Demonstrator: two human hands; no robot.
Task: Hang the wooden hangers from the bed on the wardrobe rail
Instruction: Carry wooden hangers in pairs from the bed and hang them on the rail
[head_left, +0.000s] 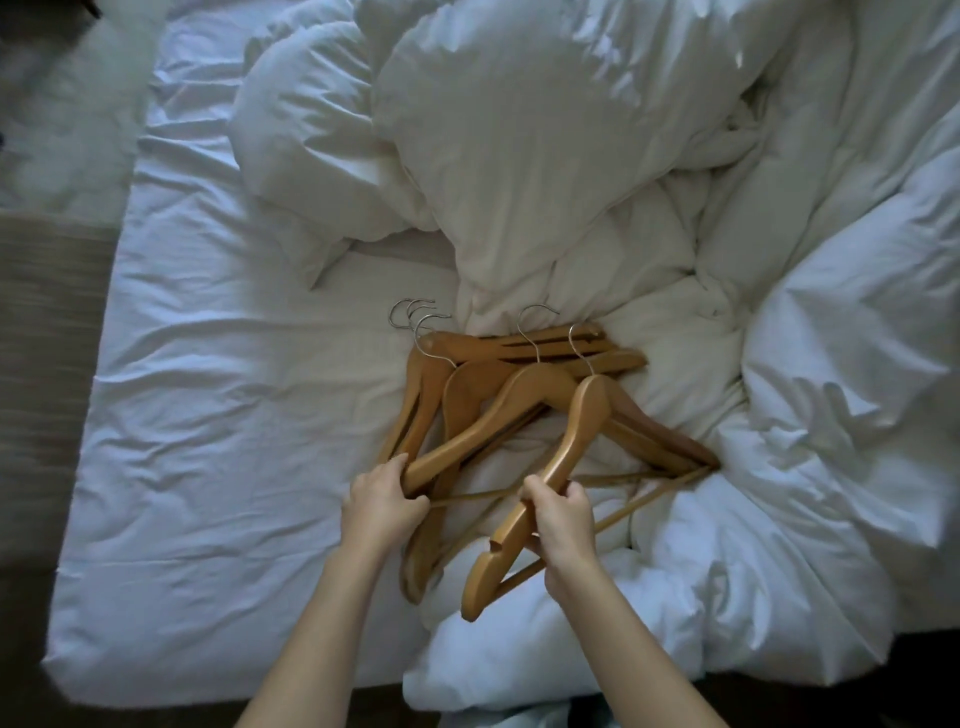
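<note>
Right hand (561, 519): fingers (575, 493) and thumb wrapped round the near arm of the front hanger (584, 431), clamped about halfway along it. That arm's free end pokes out below the fist, towards the person.

Left hand (382, 501): fingers curled round the tip of the second hanger (483, 431), thumb on top. Grip is at the very end of that arm, not mid-span.

Both held hangers lie with the long axis running diagonally from the hands up and away to the right. The crowns and steel hooks (535, 332) sit at the far end, pointing away from the person. The trouser bars cross under the right hand and look tangled with one another.

Remaining hangers (431, 384) lie stacked beyond the left hand, partly under the two held ones, hooks bunched at the far left of the pile.

The whole pile rests on the bed, half on the flat sheet (234, 415), half on the rumpled duvet (779, 545). Pillow (493, 156) beyond.

Judgement: gathering stage, nothing hung yet. Wardrobe rail not in view. Hooks are far from both grips, so regripping near the crown seems needed before hanging. Snagged bars may drag neighbours along.
</note>
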